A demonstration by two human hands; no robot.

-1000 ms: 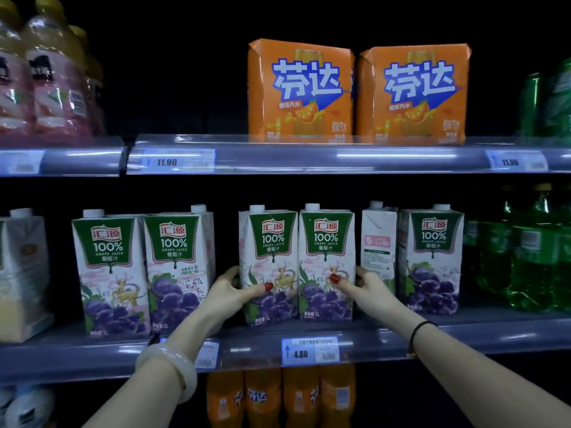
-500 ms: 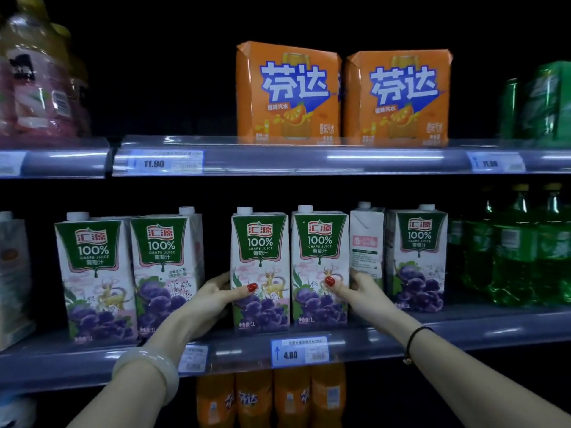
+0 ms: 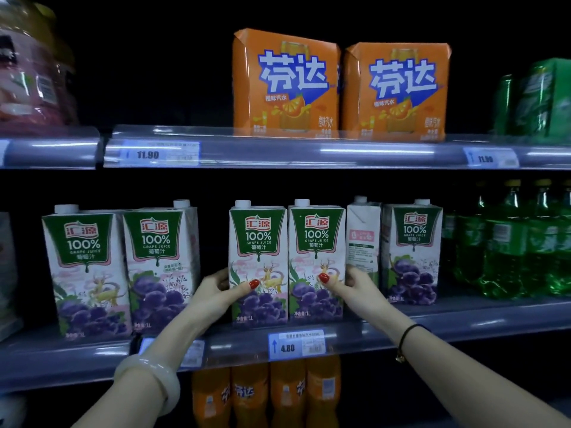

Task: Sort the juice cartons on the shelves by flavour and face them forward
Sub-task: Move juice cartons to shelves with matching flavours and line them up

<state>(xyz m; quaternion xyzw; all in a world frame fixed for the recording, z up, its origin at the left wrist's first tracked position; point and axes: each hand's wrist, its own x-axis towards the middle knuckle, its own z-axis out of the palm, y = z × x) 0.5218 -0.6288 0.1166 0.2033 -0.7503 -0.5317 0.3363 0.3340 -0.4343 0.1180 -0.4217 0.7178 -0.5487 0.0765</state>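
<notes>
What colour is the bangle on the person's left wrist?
Pale milky white: the bangle shows best in the head view, the only one.

Dim, black background; frontal light glares off shelf rails; edges blurred.

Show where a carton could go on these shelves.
The upper shelf is bare between the pink bottles and the orange packs. On the middle shelf a gap lies between the second grape carton and the held pair, though the left hand reaches into it. Crowded from that pair to the green bottles.
</notes>
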